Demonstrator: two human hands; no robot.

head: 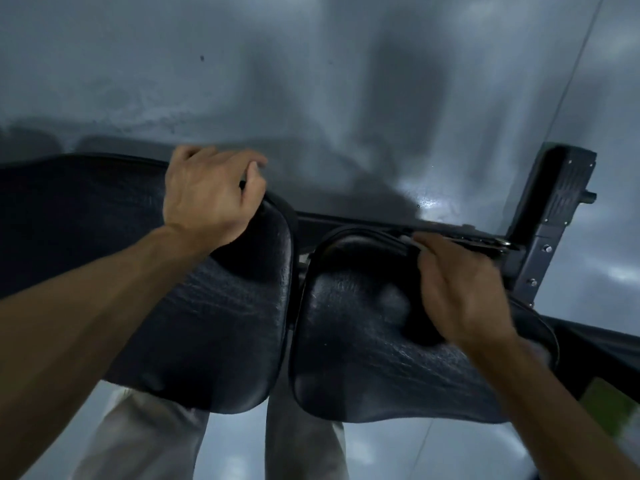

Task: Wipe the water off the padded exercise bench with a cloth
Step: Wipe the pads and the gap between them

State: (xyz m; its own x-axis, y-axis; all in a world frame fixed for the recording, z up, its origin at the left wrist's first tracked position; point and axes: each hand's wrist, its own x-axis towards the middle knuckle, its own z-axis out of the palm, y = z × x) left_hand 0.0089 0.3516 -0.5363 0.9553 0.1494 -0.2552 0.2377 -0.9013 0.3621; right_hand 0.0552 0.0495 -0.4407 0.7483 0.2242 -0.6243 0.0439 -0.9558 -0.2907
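- My left hand [207,192] rests on the far edge of the long back pad [225,306], fingers curled over the rim; I cannot tell whether they truly clamp it, because the fingertips drop behind the edge.
- My right hand [460,292] lies on the seat pad [353,358], blurred, fingers bent toward the pad's far rim. Something pale shows at its fingertips and again under the wrist; it may be the cloth, but I cannot make it out, nor say for sure that the hand holds it.
- Both pads are black, wrinkled vinyl, side by side with a narrow gap between them; the back pad runs off the left edge of the view.
- No water is clearly visible on the padding, only dull sheen.
- Beyond the pads a dark frame bar [363,220] crosses to an upright post [554,216] on the right, its top cut by shadow.
- Below the pads, my pale trouser legs [145,438] show, half hidden.
- The grey floor [311,81] is glossy and streaked with reflections.
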